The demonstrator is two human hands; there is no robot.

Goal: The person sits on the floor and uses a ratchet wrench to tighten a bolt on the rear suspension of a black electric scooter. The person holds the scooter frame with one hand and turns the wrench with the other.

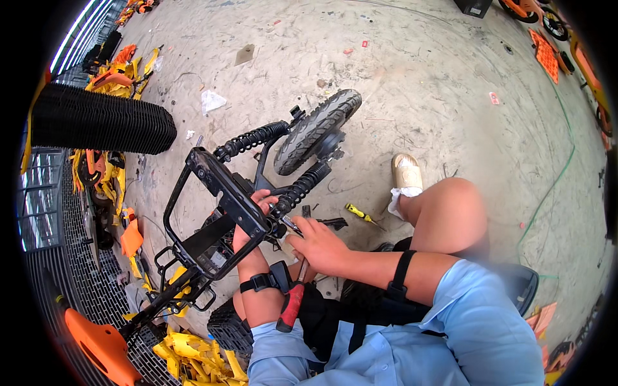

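A black scooter frame [222,186] lies on its side before me, with a treaded wheel [320,130] and two black coil-spring shock absorbers [301,187] at its far end. My left hand [262,201] reaches through the frame, its fingers curled by the near shock's lower mount; what they grip is hidden. At that same mount my right hand [317,248] is closed, with a silver metal tool end [291,224] at its fingertips. A screwdriver with a red and black handle [292,307] hangs down from under this hand, its shaft running up into the fingers.
A yellow screwdriver [360,211] lies on the concrete floor [399,83] near my shoe [407,172]. To the left rests a stack of black tyres [103,119]. Yellow and orange body panels [193,354] are piled at lower left. A green cord [559,174] runs along the right.
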